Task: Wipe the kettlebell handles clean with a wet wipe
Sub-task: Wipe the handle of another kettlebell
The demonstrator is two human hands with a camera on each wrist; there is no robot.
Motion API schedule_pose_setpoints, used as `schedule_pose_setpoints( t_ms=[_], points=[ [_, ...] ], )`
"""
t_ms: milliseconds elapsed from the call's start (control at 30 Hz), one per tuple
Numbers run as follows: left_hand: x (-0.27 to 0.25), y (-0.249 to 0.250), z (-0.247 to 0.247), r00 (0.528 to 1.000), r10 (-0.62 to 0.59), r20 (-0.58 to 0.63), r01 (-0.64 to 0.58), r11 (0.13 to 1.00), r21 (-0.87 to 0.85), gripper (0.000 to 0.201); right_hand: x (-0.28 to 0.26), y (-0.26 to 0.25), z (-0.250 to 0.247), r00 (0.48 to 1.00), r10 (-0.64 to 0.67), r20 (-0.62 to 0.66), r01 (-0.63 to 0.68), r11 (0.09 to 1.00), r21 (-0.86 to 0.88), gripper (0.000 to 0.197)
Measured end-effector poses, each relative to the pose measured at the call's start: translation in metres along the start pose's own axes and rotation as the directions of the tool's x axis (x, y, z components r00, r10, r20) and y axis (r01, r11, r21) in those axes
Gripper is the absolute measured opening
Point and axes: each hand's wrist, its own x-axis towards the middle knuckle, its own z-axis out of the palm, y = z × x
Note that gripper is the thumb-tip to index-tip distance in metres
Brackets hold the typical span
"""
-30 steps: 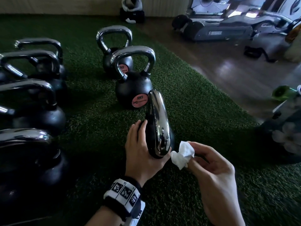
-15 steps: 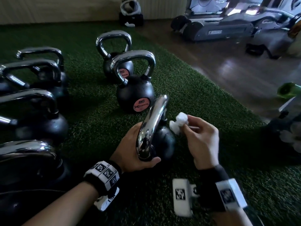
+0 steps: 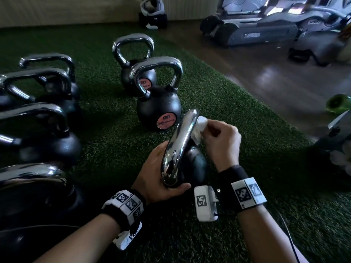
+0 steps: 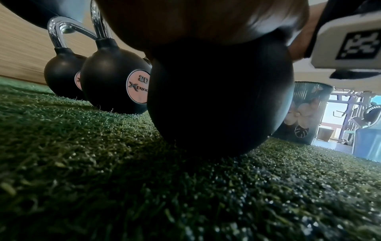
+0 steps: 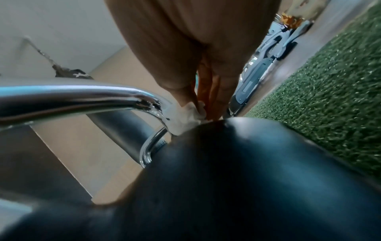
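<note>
A black kettlebell (image 3: 197, 166) with a chrome handle (image 3: 180, 141) stands on the green turf in front of me. My left hand (image 3: 161, 177) grips the near end of that handle, thumb curled under it. My right hand (image 3: 222, 141) pinches a crumpled white wet wipe (image 3: 198, 130) and presses it against the far right side of the handle. In the right wrist view the wipe (image 5: 185, 117) sits where the chrome handle (image 5: 82, 97) bends down to the ball. The left wrist view shows the dark ball (image 4: 218, 97) on the turf under my palm.
Two more kettlebells (image 3: 158, 103) marked 20 stand just beyond, and several larger ones (image 3: 45, 130) line the left. Wooden floor and a treadmill (image 3: 266, 29) lie at the far right. A flower-patterned bin (image 4: 307, 114) stands close on the right.
My right hand has risen from beside the handle's near end to its far part and now presses the wipe on the chrome. My left hand slid down round the near end.
</note>
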Motion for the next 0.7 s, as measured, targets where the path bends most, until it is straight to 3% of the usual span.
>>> schedule_pose_setpoints(
  t_ms=[67, 200, 333, 400, 567, 700],
  points=[
    [0.001, 0.002, 0.000, 1.000, 0.006, -0.007, -0.006, 1.000, -0.003, 0.099, 0.006, -0.003, -0.001, 1.000, -0.011, -0.024, 0.012, 0.999, 0.036, 0.019],
    [0.003, 0.008, 0.000, 0.996, 0.085, -0.025, -0.084, 0.996, 0.043, 0.096, 0.015, 0.003, -0.003, 0.997, -0.020, 0.077, 0.017, 0.999, 0.038, 0.027],
    [0.001, 0.011, 0.000, 0.996, 0.084, -0.037, -0.083, 0.996, 0.024, 0.095, 0.005, -0.013, -0.007, 0.968, -0.237, -0.085, 0.243, 0.967, 0.073, 0.031],
    [0.001, 0.012, 0.001, 0.996, 0.078, -0.049, -0.077, 0.997, 0.014, 0.095, -0.006, -0.019, -0.010, 0.948, -0.304, -0.100, 0.312, 0.947, 0.078, 0.032],
    [0.001, 0.013, 0.002, 0.995, 0.075, -0.059, -0.074, 0.997, 0.013, 0.097, 0.003, -0.017, -0.010, 0.957, -0.282, -0.072, 0.289, 0.950, 0.114, 0.033],
    [0.003, 0.014, 0.001, 0.994, 0.099, -0.046, -0.099, 0.995, 0.014, 0.098, -0.020, -0.035, -0.021, 0.929, -0.367, -0.050, 0.370, 0.925, 0.090, 0.030]
  ],
)
